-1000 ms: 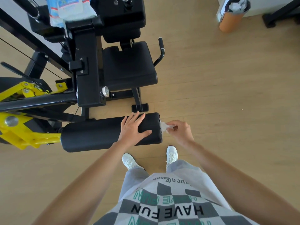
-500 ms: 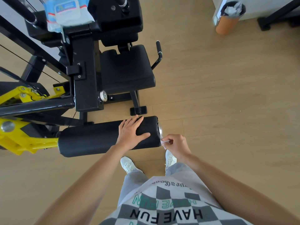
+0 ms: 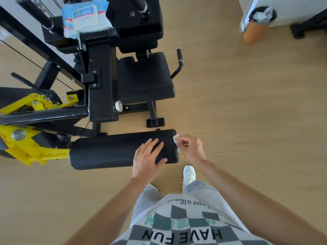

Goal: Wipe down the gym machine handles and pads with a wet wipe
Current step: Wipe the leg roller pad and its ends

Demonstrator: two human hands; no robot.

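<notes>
**A:** White wet wipe [image 3: 175, 138], is it pinched in our right hand [image 3: 192, 150]?

**B:** Yes, the curled fingertips hold it against the right end of the roller pad [image 3: 106, 151], at the far corner of that end.

**A:** And our left hand [image 3: 147, 156]?

**B:** It lies flat on top of the roller pad, near the same end, with straight fingers and holding nothing. We think it steadies the pad.

**A:** So which step do we have?

**B:** We judge it is the wiping of the pad's end. Whether the seat pad [image 3: 143, 76] beyond the roller pad is already clean, we cannot tell.

**A:** What does the next move ask?

**B:** Probably to press the wipe round the end, then along the pad toward the yellow frame [image 3: 35, 149] at its left end, while the flat hand stops any rolling. The pack of wipes [image 3: 85, 16] lies well beyond the roller pad.
</notes>
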